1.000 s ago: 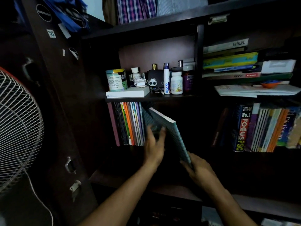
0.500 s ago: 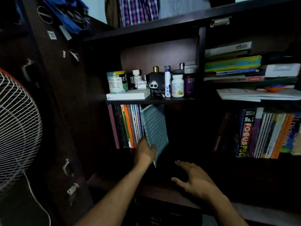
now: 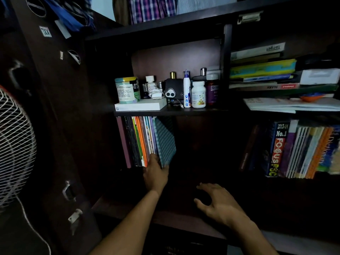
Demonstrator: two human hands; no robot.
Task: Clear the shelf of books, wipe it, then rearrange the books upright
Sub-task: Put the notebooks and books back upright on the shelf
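Shelving (image 3: 165,113) of dark wood held the scene, and in its lower left compartment a row of upright books (image 3: 141,140) stood packed against the left wall. Over the last second the teal checkered book (image 3: 164,142) had swung from a steep lean, held low in both hands, to nearly upright against the right end of that row, which suggested the rearranging stage was under way with this volume almost seated. Its long axis ran close to vertical, top tipped slightly left toward the row, patterned cover facing right and outward. The left hand (image 3: 155,173) kept a closed grip on the book's lower edge, fingers curled round the bottom corner. The right hand (image 3: 217,203) had let go and hovered apart, its grip loose and holding nothing, above the dark shelf floor.
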